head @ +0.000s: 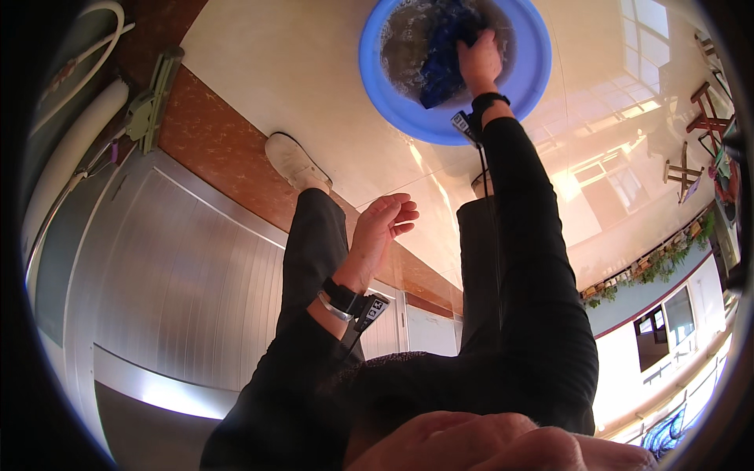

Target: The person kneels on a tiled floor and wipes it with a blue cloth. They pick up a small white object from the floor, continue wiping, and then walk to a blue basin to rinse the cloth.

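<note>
A blue plastic basin [406,123] of murky, sudsy water stands on the floor at the top of the head view. Dark blue cloth [439,68] lies partly under the water. My right hand [480,62] reaches into the basin and grips a dark part of that cloth; its fingertips are hidden. Over my left knee hangs my left hand [386,226], with loosely curled fingers and nothing in it. Both wrists wear black straps with small tagged devices.
A metal-panelled door [194,282] is at the left, near a hose [88,76] and a long white roll. Wooden folding stools [683,171] stand at the right. Potted plants [660,265] line a wall with a window [665,327]. The shiny floor [330,76] reflects windows.
</note>
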A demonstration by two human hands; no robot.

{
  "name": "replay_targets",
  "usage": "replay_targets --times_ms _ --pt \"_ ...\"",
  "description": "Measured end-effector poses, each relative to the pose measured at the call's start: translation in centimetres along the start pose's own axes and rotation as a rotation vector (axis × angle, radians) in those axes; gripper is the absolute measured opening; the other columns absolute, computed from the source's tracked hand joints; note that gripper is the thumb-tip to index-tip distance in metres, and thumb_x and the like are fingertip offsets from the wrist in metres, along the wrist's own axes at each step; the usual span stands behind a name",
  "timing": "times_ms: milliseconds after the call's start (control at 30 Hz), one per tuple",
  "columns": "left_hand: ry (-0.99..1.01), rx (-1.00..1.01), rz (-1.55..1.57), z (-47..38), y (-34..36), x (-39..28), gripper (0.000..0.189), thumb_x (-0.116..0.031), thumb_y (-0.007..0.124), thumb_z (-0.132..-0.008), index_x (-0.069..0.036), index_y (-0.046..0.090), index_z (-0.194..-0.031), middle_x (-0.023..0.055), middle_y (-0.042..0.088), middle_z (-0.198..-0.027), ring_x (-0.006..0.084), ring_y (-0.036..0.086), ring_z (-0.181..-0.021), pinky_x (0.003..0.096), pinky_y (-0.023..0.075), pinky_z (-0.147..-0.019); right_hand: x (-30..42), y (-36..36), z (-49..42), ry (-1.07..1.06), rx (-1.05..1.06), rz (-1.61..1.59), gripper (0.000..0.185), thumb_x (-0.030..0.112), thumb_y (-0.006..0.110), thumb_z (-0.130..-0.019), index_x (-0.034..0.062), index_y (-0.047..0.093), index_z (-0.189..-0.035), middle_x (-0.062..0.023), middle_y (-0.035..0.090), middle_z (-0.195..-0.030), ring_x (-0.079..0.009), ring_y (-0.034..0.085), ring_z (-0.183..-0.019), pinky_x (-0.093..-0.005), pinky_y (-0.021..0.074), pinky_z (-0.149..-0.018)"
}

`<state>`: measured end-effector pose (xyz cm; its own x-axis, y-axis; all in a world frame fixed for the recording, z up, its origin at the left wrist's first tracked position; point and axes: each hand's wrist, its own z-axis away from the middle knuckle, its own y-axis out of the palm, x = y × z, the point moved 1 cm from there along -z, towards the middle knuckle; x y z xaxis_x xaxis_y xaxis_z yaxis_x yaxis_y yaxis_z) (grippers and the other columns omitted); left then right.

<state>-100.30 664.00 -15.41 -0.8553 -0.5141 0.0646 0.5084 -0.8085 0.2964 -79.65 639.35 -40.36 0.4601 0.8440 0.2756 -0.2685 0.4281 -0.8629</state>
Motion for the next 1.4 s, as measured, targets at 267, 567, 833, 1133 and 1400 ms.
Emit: replay_targets --times_ms 267,567,833,1133,1400 --pt "0.028 0.033 -0.002 0.4 -0.2 0.3 0.027 -0.023 0.058 -0.110 -0.005 0.066 -0.130 0.0092 0.073 -0.121 0.0212 0.070 -0.114 0.0368 0.0544 -0.098 -5.0 2.1 2.8 0.271 0.149 -0.059 0.027 0.026 0.078 -0.086 0.0080 0.084 -0.106 -0.0199 0.079 -0.102 -0.0316 0.076 -0.096 -0.0435 0.0569 -0.088" --pt "0.080 0.057 0.019 -0.2 0.1 0.5 0.023 -0.019 0.056 -0.110 -0.008 0.069 -0.127 0.0080 0.075 -0.117 0.0203 0.072 -0.109 0.0357 0.0562 -0.095 4.7 -18.7 14.3 -0.098 0.062 -0.842 0.017 0.001 0.067 -0.100 0.0005 0.076 -0.114 0.0008 0.071 -0.100 -0.0060 0.059 -0.090 -0.0217 0.0480 -0.081" --pt "0.075 0.104 0.011 -0.1 0.3 1.3 0.027 -0.021 0.056 -0.110 -0.005 0.067 -0.129 0.0095 0.074 -0.120 0.0214 0.071 -0.112 0.0360 0.0554 -0.096 10.0 -35.7 23.8 -0.257 -0.435 -0.775 0.014 0.009 0.068 -0.094 -0.0005 0.070 -0.104 -0.0101 0.067 -0.101 -0.0197 0.064 -0.097 -0.0338 0.0530 -0.090" --pt "0.079 0.098 0.018 0.0 -0.2 1.6 0.027 -0.021 0.056 -0.111 -0.005 0.068 -0.129 0.0093 0.074 -0.119 0.0216 0.071 -0.112 0.0360 0.0557 -0.097 8.4 -28.6 19.9 -0.354 -0.263 -0.751 0.021 0.003 0.062 -0.102 -0.0038 0.072 -0.119 -0.0144 0.072 -0.114 -0.0213 0.065 -0.105 -0.0329 0.0500 -0.097" --pt "0.061 0.073 0.028 0.0 -0.6 1.5 0.028 -0.022 0.057 -0.111 -0.004 0.067 -0.129 0.0102 0.073 -0.121 0.0222 0.071 -0.113 0.0368 0.0563 -0.097 -2.6 -5.9 6.1 -0.020 0.197 -0.037 0.023 0.025 0.073 -0.093 0.0102 0.078 -0.109 -0.0122 0.075 -0.114 -0.0311 0.069 -0.111 -0.0420 0.0520 -0.099"
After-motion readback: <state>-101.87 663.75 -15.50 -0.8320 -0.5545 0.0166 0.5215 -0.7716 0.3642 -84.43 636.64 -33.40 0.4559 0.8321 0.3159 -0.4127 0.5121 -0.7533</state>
